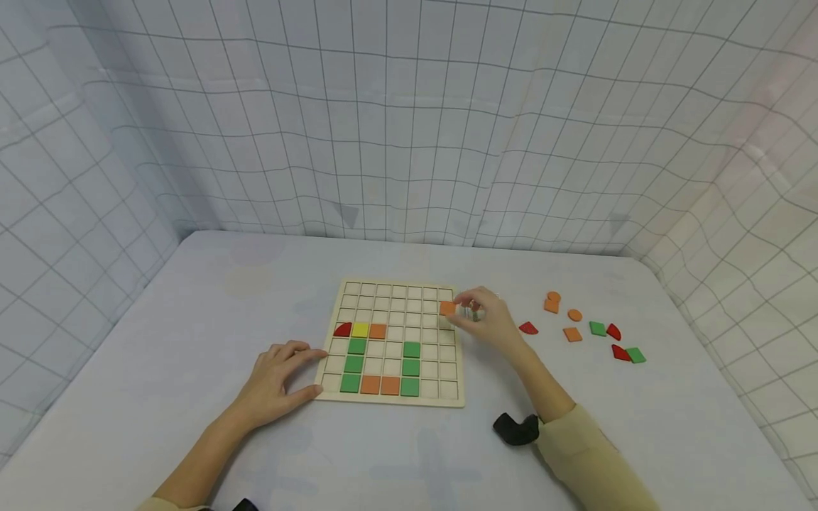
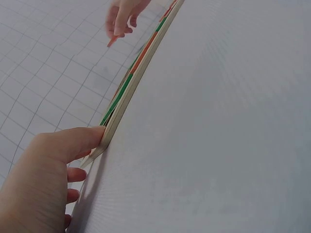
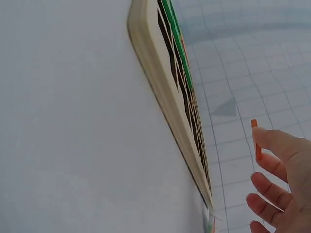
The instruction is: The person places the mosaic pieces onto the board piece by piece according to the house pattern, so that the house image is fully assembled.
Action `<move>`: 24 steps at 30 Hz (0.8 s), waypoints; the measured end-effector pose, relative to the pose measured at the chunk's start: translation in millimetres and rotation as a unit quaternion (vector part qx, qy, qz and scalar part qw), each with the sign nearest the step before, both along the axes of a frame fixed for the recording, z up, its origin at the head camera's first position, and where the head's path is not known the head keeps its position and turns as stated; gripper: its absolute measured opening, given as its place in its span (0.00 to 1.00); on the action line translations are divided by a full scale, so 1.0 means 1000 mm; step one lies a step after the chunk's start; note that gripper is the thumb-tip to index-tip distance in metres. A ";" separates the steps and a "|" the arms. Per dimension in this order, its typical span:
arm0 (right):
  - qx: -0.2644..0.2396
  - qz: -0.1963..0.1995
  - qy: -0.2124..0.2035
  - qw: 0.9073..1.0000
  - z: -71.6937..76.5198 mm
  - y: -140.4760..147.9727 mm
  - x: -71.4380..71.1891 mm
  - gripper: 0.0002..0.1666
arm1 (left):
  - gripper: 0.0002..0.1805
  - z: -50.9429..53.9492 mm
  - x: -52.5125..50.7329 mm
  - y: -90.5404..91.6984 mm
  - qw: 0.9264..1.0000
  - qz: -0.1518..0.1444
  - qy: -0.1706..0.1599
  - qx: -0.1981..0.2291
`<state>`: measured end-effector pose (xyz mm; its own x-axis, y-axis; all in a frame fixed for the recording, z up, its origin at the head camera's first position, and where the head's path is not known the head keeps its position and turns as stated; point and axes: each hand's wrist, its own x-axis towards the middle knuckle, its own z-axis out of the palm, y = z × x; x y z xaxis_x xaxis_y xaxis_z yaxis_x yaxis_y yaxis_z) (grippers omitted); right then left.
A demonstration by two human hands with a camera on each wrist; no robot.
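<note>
A pale wooden grid board [image 1: 429,370] lies on the table. My right hand [image 1: 491,325] pinches an orange square tile [image 1: 447,308] between thumb and forefinger over the board's right side. In the right wrist view that tile [image 3: 256,140] is seen edge-on, held above the board, with the other fingers loosely bent. At the board's lower left, my left hand [image 1: 276,380] touches the edge with thumb and forefinger spread apart. On the grid sit a red quarter-circle [image 1: 343,329], a yellow square [image 1: 361,330], an orange square [image 1: 378,331], two columns of green squares [image 1: 353,364] and two lower orange squares [image 1: 380,385].
Right of the board lie loose pieces: a red quarter-circle [image 1: 528,328], an orange circle [image 1: 574,315], an orange square [image 1: 572,334], a green diamond-like piece [image 1: 635,355] and several others. A grid-patterned white curtain [image 1: 409,128] stands behind the table. Black straps are at the wrists.
</note>
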<state>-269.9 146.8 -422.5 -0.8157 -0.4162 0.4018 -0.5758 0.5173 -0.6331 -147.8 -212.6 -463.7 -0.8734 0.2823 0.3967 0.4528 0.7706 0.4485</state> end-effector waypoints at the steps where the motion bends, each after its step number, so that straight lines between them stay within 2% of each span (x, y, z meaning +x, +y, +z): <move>1: 0.006 0.001 0.002 1.000 -0.001 -0.005 0.001 0.16 | 0.24 0.000 0.000 0.000 1.000 0.001 -0.001 0.000; 14: 0.058 0.032 -0.004 0.998 -0.013 -0.054 0.007 0.14 | 0.25 0.000 0.000 0.000 1.000 0.001 -0.001 -0.001; 18: 0.075 0.028 -0.011 0.997 -0.016 -0.063 0.009 0.14 | 0.25 -0.001 0.000 0.000 1.000 -0.001 0.002 -0.001; 24: 0.109 0.025 0.009 0.994 -0.019 -0.072 0.011 0.15 | 0.25 -0.001 -0.001 0.000 1.000 -0.003 0.005 -0.001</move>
<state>-258.5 74.9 -441.0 -0.7859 -0.5342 0.3114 -0.6137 0.6124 -0.4983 -148.5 -212.5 -464.3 -0.8683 0.2873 0.4044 0.4608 0.7689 0.4431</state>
